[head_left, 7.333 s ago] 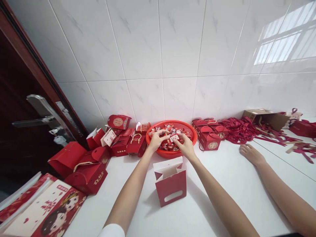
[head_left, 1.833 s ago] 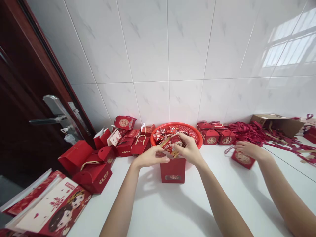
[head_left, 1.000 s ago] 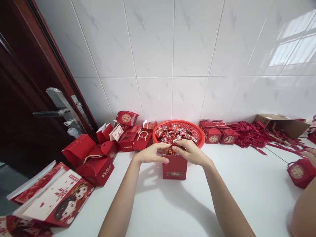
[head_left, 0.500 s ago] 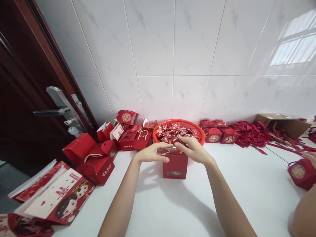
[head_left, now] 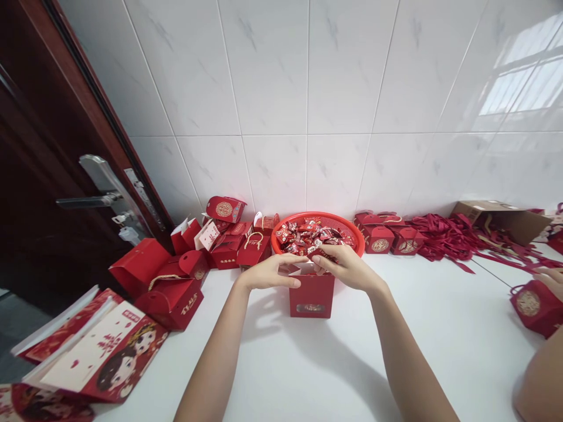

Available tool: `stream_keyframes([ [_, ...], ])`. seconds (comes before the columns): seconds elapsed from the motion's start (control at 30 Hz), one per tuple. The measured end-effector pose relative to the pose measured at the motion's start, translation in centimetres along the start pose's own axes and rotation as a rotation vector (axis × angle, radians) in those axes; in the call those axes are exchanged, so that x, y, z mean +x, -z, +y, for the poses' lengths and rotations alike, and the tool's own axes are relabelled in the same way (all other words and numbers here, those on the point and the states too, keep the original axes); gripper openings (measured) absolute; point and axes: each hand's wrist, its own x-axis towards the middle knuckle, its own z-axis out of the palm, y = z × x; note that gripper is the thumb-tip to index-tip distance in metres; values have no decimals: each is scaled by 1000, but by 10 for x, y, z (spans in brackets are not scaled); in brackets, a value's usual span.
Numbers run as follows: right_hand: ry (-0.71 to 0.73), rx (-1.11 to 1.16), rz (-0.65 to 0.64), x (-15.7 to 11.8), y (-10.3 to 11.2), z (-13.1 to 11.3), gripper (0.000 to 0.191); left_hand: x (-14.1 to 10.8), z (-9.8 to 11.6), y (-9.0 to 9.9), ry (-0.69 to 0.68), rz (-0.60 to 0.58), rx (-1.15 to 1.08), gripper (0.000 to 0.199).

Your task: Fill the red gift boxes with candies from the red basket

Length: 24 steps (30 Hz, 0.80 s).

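Observation:
A red paper gift box (head_left: 310, 298) with a small clear window stands upright on the white table, its top open. My left hand (head_left: 270, 272) grips the box at its upper left edge, thumb along the front and fingers behind the rim. Over the upper right of the opening, my right hand (head_left: 345, 266) has its fingers curled together. A dark red piece shows by these fingers; whether it is a box flap or a wrapped candy I cannot tell. Right behind the box is a red plastic basket (head_left: 361, 239) of wrapped candies (head_left: 303, 237).
Several red gift boxes (head_left: 169, 293) and printed bags (head_left: 101, 351) crowd the left side. More closed boxes (head_left: 380, 237), dark red ribbons (head_left: 444, 234) and a cardboard carton (head_left: 505, 217) line the tiled wall. At far right, another person's hand (head_left: 552, 281) touches a red box (head_left: 534, 308).
My right hand's fingers have curled in at the box opening. My left hand and the box stay in place. The other person's hand shows slightly more on its box.

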Motion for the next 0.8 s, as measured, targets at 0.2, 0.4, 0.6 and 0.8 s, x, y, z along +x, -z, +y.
stream_keyframes([
  [0.2, 9, 14, 177, 0, 3, -5, 34, 0, -1, 1, 25, -23, 23, 66],
  [0.4, -45, -22, 26, 2, 0, -1, 35, 0, 0, 0, 28, -5, 9, 63],
  [0.6, -6, 0, 142, 2, 0, -2, 39, 0, -2, 1, 17, -16, 9, 63],
  [0.8, 145, -98, 244, 10, -8, 6, 34, 0, -2, 1, 16, -12, 16, 61],
])
